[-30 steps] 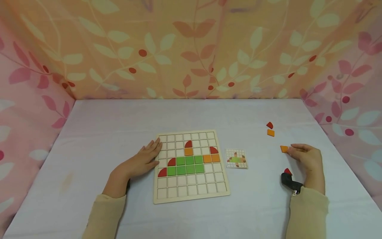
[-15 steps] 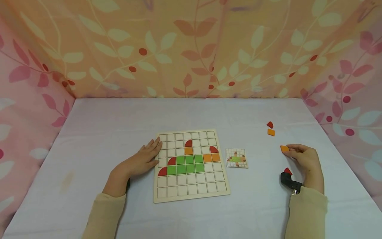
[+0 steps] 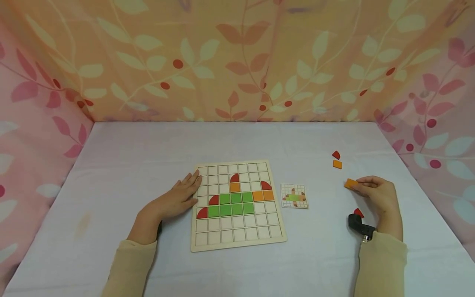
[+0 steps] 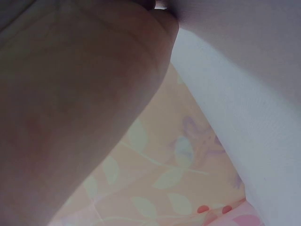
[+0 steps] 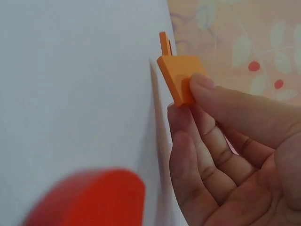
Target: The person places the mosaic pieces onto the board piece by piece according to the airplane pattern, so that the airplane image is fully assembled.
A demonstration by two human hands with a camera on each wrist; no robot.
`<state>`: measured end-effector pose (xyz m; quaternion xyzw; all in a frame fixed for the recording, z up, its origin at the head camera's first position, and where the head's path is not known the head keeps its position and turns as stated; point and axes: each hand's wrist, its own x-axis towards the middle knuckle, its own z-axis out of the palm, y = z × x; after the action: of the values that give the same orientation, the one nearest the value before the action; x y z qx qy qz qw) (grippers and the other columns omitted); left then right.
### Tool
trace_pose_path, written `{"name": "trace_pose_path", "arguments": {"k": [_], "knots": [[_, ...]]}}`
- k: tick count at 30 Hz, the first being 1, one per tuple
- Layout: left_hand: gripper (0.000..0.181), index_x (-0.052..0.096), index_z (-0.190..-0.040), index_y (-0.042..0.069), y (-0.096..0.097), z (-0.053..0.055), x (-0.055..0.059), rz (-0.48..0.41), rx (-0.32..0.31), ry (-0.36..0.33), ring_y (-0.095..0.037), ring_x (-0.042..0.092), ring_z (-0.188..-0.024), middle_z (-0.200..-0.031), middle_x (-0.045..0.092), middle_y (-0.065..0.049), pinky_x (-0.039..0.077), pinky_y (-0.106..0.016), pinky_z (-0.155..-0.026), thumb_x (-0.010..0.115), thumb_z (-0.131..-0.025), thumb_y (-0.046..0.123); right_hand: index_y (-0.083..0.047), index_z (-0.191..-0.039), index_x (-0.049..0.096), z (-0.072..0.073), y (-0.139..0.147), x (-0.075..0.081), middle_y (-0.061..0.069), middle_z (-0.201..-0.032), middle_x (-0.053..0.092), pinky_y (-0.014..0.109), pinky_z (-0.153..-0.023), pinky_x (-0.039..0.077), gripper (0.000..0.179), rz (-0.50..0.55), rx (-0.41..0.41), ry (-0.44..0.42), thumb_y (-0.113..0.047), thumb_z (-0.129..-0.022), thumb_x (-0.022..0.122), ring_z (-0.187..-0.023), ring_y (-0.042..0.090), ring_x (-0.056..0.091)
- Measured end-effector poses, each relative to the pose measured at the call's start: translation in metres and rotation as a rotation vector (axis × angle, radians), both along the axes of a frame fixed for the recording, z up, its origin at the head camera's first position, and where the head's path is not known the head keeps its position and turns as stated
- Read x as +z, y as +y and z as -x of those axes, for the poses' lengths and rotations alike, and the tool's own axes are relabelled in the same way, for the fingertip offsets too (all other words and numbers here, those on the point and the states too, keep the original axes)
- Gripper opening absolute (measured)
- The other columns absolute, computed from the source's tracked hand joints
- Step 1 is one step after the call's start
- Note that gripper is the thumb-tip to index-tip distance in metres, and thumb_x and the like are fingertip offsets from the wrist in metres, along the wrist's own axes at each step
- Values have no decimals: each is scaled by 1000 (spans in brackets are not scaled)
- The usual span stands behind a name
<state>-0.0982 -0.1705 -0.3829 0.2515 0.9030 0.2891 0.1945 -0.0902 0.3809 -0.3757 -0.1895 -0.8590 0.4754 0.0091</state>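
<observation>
In the head view my right hand (image 3: 379,197) pinches an orange square tile (image 3: 350,184) between thumb and fingers. The right wrist view shows that orange tile (image 5: 181,75) tilted, with the thumb (image 5: 207,84) across its face. My left hand (image 3: 178,198) lies with straight fingers on the left edge of a wooden grid board (image 3: 237,246). Green squares (image 3: 235,199), orange squares (image 3: 263,195) and red quarter-circles (image 3: 213,200) sit in the board's cells. In the left wrist view, the left hand (image 4: 84,94) fills much of the picture and its fingers are mostly hidden.
A small pattern card (image 3: 294,196) lies right of the board. Beyond the right hand are a red quarter-circle (image 3: 336,155) and another orange square (image 3: 337,164). One more red piece (image 3: 358,213) lies by the black wrist device (image 3: 356,224). Patterned cloth (image 3: 237,62) walls surround the table.
The right hand has taken the orange tile up in a pinch and shifted it slightly left, turning it a little. The left hand and the board stay where they were.
</observation>
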Motion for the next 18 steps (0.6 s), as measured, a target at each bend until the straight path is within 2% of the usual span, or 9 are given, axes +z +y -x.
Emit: {"name": "trace_pose_path", "arguments": {"k": [11, 14, 18], "knots": [[64, 13, -149, -3, 0, 1, 0, 12, -2, -8, -37, -2, -142, -157, 0, -17, 3, -57, -111, 48, -98, 14, -18, -83, 67, 8, -20, 8, -21, -70, 64, 12, -61, 47, 6, 71, 59, 42, -17, -85, 72, -68, -4, 58], [64, 13, -149, -4, -1, 1, -1, 10, -1, -6, -37, -2, -142, -157, 0, -18, 2, -57, -111, 48, -97, 14, -15, -84, 69, 11, -29, 13, -19, -71, 64, 12, -63, 48, 3, 92, 83, 53, -16, -85, 72, -69, -2, 59], [65, 13, -149, -3, 0, 1, -2, 9, -2, -5, -37, -2, -142, -157, 0, -18, 2, -57, -111, 48, -97, 13, -4, -88, 69, 13, -43, 17, -14, -72, 67, 14, -65, 51, 9, 158, 123, 89, -12, -84, 72, -69, 0, 62]]}}
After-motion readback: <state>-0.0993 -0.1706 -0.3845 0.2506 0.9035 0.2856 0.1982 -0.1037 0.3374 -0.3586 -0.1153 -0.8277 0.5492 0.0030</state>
